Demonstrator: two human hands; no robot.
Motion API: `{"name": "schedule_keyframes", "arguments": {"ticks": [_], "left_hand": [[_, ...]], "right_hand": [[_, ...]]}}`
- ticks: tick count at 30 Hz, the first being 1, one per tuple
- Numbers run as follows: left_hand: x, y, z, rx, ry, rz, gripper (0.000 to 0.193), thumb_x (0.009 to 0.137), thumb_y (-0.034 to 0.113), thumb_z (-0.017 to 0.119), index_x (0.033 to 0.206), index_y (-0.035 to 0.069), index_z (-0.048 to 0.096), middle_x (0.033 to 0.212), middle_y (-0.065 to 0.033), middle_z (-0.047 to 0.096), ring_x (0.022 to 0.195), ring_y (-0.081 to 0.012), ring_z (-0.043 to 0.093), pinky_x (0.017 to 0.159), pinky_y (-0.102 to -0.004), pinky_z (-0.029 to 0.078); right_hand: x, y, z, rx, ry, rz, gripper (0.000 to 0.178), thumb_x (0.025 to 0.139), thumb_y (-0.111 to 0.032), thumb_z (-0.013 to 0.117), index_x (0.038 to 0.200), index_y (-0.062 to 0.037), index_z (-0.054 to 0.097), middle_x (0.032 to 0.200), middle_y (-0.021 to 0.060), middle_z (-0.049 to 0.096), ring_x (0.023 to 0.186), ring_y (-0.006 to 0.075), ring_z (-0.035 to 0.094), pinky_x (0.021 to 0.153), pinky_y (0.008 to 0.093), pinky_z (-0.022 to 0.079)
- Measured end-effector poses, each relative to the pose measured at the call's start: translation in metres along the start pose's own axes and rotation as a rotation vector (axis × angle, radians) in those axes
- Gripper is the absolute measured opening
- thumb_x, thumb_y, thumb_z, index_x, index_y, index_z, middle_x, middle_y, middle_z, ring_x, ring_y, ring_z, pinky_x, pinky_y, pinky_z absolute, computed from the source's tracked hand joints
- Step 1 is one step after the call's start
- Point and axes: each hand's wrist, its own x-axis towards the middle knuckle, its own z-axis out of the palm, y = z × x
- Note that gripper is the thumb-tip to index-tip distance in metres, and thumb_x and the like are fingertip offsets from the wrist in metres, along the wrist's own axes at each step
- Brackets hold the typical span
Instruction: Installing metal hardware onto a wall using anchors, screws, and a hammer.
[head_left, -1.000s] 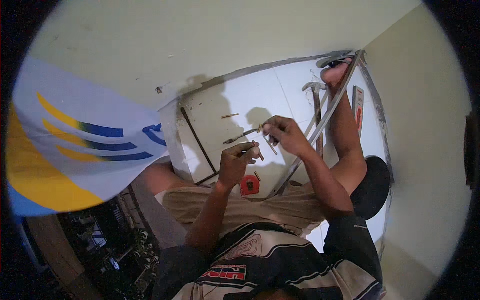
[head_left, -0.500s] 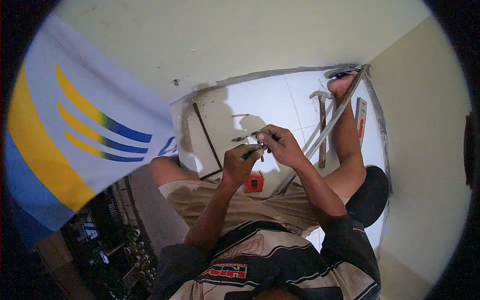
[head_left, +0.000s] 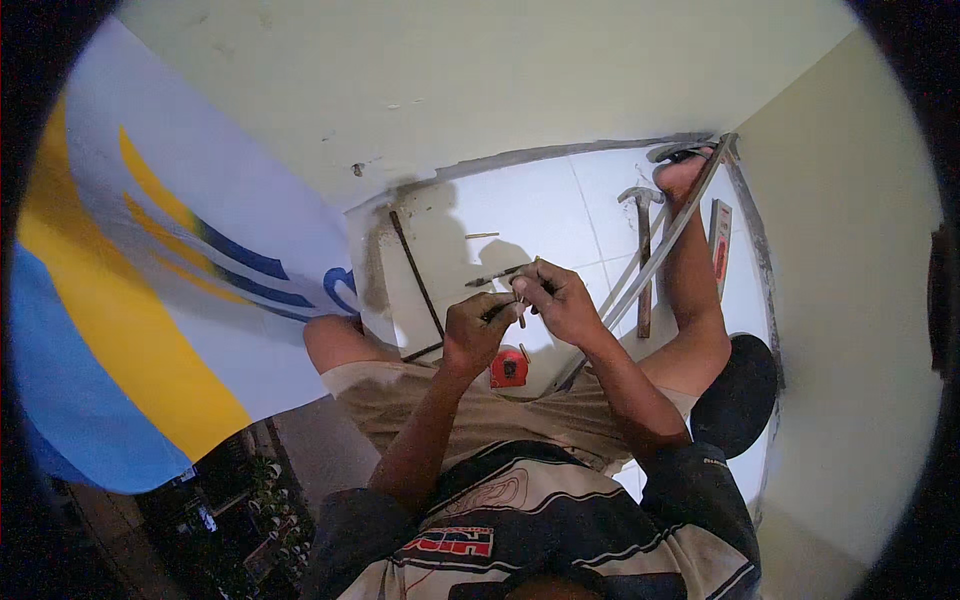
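Observation:
My left hand (head_left: 478, 330) and my right hand (head_left: 560, 305) meet in front of me, fingertips pinched together. Between them is a small, thin, brownish stick-like piece (head_left: 521, 320), partly hidden by the fingers. A dark pen-like tool (head_left: 490, 277) with a pointed end sticks out leftward past my right fingers; whether that hand grips it I cannot tell. Just below the hands a red tape measure (head_left: 509, 367) lies close to my lap, with a short tan stick (head_left: 526, 354) at its upper edge. Another thin tan stick (head_left: 482, 235) rests on the tiles beyond.
On the white tiled floor (head_left: 555, 210), a dark L-shaped rod (head_left: 417, 275) lies left. A hammer (head_left: 644, 270), long metal bars (head_left: 655, 262) and a red-and-silver level-like tool (head_left: 720, 250) are near my right leg. A cloth banner (head_left: 230, 200) hangs at left. Walls (head_left: 560, 70) enclose the corner.
The banner has billowed, its lower edge swinging to the right. My hands stay together with only slight finger movement.

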Motion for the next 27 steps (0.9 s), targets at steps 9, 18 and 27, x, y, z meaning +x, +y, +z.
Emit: {"name": "schedule_keyframes", "arguments": {"ticks": [9, 18, 27], "left_hand": [[-0.002, 0.003, -0.012, -0.177, 0.07, -0.195, 0.029, 0.089, 0.022, 0.072, 0.102, -0.004, 0.071, 0.085, -0.0078, 0.072, 0.078, -0.0129, 0.066, 0.072, -0.0279, 0.054], [0.0, 0.031, -0.015, -0.093, 0.216, 0.012, 0.028, 0.087, 0.018, 0.075, 0.104, -0.004, 0.071, 0.087, -0.0104, 0.072, 0.078, -0.015, 0.067, 0.069, -0.0282, 0.054], [0.009, 0.036, -0.041, -0.632, 0.46, -0.035, 0.031, 0.091, 0.015, 0.07, 0.111, -0.008, 0.066, 0.092, -0.0153, 0.072, 0.078, -0.0187, 0.07, 0.069, -0.0298, 0.058]], "right_hand": [[-0.034, 0.018, 0.004, -0.059, -0.127, 0.141, 0.028, 0.097, -0.023, 0.062, 0.107, 0.0024, 0.065, 0.085, 0.008, 0.067, 0.073, 0.0136, 0.062, 0.066, 0.0294, 0.051], [-0.035, 0.003, 0.02, 0.376, -0.05, 0.064, 0.023, 0.1, -0.018, 0.058, 0.103, 0.0028, 0.066, 0.087, 0.0105, 0.071, 0.07, 0.0139, 0.066, 0.062, 0.0269, 0.054], [-0.006, -0.025, 0.037, 0.152, 0.131, -0.11, 0.02, 0.099, -0.013, 0.058, 0.103, 0.0054, 0.065, 0.083, 0.0106, 0.07, 0.07, 0.0147, 0.065, 0.066, 0.0289, 0.054]]}}
